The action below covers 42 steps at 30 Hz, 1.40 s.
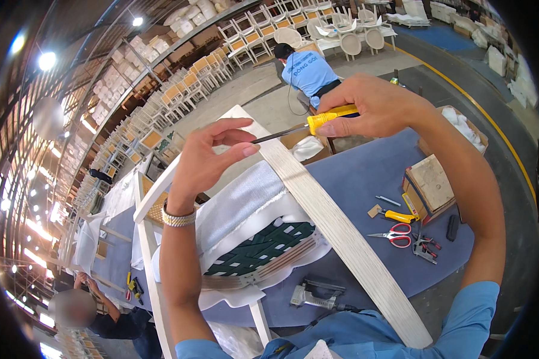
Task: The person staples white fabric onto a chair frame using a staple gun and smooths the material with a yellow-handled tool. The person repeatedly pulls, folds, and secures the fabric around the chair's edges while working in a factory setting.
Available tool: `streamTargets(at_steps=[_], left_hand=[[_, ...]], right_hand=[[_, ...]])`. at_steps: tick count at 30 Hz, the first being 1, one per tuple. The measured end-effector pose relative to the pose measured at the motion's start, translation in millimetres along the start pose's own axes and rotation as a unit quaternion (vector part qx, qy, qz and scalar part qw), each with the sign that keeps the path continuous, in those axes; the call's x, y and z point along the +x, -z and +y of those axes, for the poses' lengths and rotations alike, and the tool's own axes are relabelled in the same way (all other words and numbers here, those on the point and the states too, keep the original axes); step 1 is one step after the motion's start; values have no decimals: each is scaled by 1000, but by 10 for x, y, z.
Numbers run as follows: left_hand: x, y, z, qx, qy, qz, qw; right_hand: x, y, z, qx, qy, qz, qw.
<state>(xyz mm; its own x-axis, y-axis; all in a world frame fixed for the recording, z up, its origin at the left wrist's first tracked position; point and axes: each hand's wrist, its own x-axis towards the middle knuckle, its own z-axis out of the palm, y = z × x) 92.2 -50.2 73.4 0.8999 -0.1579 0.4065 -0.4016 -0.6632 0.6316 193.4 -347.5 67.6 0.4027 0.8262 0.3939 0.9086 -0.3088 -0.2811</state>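
Head view: the screwdriver [326, 121] is up in the air, crossing over the far end of the pale wooden bar [347, 221], toward the counter's [365, 164] far edge. Right hand [371, 110] is wrapped round its yellow handle. Left hand [215, 146] is half-curled with thumb and fingers at the shaft's far end; can't tell if they're really pinching it. I'd guess it's light, stiff and hard to break; the chunky handle looks like the grippy bit, the thin metal shaft probably slicker. Watch the bar's long edge right underneath, and the white fabric [239, 200] just left of it, likely snaggable. Roomier side's right: blue surface shows between bar and scissors [397, 235], toward the counter's right edge.
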Motion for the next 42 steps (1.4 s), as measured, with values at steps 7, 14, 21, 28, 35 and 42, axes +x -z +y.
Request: streamTargets(at_steps=[7,14,21,28,35,42], left_hand=[[-1000,49,265,-113,-190,296,929],[-2311,-1195,-444,-337,110,99,930],[-4007,-2363,-1085,34,323,-112,939],[-4465,-2670,-1138,23,339,-59,939],[-4336,-2367,-1012,31,296,-41,954],[-4950,-2014,-802,1,340,60,939]], right_hand=[[-417,-116,-274,124,-83,269,952],[-2780,-2682,842,-46,-294,138,945],[-3332,-4330,544,61,-463,22,884],[-2157,-3581,-326,371,-338,100,859],[-973,-2259,-2302,531,166,337,760],[-335,-1766,-3552,783,405,246,402]])
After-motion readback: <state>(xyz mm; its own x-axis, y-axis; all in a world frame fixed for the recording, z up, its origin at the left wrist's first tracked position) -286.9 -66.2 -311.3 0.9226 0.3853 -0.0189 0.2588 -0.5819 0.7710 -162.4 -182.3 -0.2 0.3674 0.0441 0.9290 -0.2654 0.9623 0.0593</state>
